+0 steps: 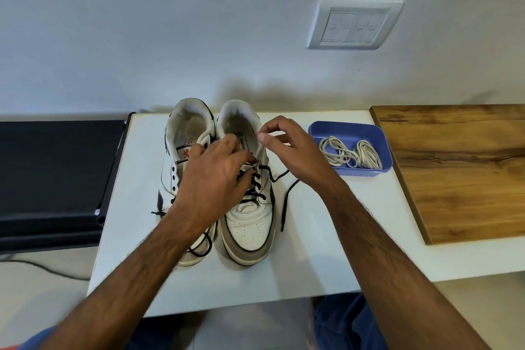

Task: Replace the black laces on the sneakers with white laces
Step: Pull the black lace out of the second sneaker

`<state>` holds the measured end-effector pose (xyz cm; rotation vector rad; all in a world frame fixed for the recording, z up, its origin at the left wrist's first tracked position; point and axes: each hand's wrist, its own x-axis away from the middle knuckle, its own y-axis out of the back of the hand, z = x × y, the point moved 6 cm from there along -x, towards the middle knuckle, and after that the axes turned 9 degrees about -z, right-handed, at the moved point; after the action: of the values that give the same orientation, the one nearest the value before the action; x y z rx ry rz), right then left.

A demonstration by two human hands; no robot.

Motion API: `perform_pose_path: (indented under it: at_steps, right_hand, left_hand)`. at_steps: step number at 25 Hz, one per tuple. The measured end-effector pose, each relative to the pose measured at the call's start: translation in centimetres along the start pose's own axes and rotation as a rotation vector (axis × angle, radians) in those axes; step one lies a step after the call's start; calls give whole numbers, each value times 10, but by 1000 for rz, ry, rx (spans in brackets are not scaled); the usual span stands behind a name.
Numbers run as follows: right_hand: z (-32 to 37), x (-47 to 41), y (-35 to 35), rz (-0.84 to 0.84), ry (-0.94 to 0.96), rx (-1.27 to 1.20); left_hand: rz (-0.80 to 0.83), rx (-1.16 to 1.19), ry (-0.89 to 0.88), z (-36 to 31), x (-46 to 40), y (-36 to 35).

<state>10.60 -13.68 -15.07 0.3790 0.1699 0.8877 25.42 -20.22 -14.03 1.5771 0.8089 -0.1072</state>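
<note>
Two white sneakers stand side by side, toes toward the camera, on a white table [326,250] against a pale wall. The left hand [216,179] reaches across the left sneaker [177,162] to the lacing of the right sneaker [250,224], fingers curled at the upper eyelets; they appear to pinch the black lace [257,187] there, though the hand hides the contact. The right hand [289,148] hovers by the right sneaker's collar, thumb and forefinger pressed together, seemingly on the collar's edge or a lace strand, which cannot be told from this angle. The lower eyelets of the right sneaker are laced in black; a loose end of the lace trails over the table to the shoe's right. The left sneaker shows bare eyelets, with a loose black lace [203,247] draped over its toe. White laces [349,155] lie coiled in a blue tray [315,129] just right of the shoes. A wooden board [460,173] lies at far right, a wall switch [353,24] above.
</note>
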Motion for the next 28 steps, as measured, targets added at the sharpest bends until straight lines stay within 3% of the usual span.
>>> perform_pose_path:
  at_steps: [8,11,14,16,18,22,28]
  right_hand:
    - [-1,1,0,-12,9,-25]
    - [-2,0,1,-6,-5,-38]
    - [-2,0,0,6,-13,-36]
    - [-2,0,0,4,-12,-34]
    - [-2,0,0,-5,-10,-29]
    - [-1,1,-1,-11,1,-24]
    - [-1,2,-1,-1,3,-21]
  left_hand:
    - [65,139,60,1,-3,-8]
    - [107,423,196,14,-6,4]
    - [370,811,313,28,-2,9]
    - [466,948,342,33,2,12]
    - [395,863,347,31,3,10]
    - [74,133,-3,0,-1,2]
    - [22,-2,-7,1,-3,-6]
